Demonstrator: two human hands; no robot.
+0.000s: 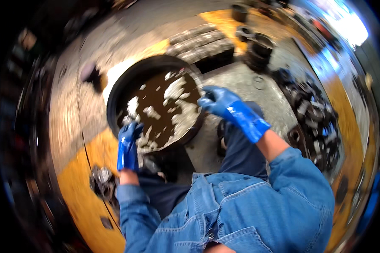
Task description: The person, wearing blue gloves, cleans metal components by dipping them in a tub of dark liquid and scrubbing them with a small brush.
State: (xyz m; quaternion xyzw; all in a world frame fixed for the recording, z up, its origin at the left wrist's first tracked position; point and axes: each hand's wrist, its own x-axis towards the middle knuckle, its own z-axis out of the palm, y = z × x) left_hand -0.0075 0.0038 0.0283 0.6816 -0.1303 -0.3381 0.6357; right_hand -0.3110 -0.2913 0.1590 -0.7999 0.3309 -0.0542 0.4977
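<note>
A wide black round tub [118, 90] sits on the floor ahead of me, filled with dark brown liquid and patches of white foam. My left hand [128, 145], in a blue rubber glove, grips the tub's near-left rim. My right hand [223, 105], also gloved in blue, holds the rim on the right side. Both sleeves are blue denim. The picture is blurred by motion.
A stack of grey metal parts [200, 42] lies behind the tub. Dark round parts are piled at the right [314, 116], and black cylinders [259, 46] stand at the back. A small metal part [102, 181] rests on the yellow floor marking near my left elbow.
</note>
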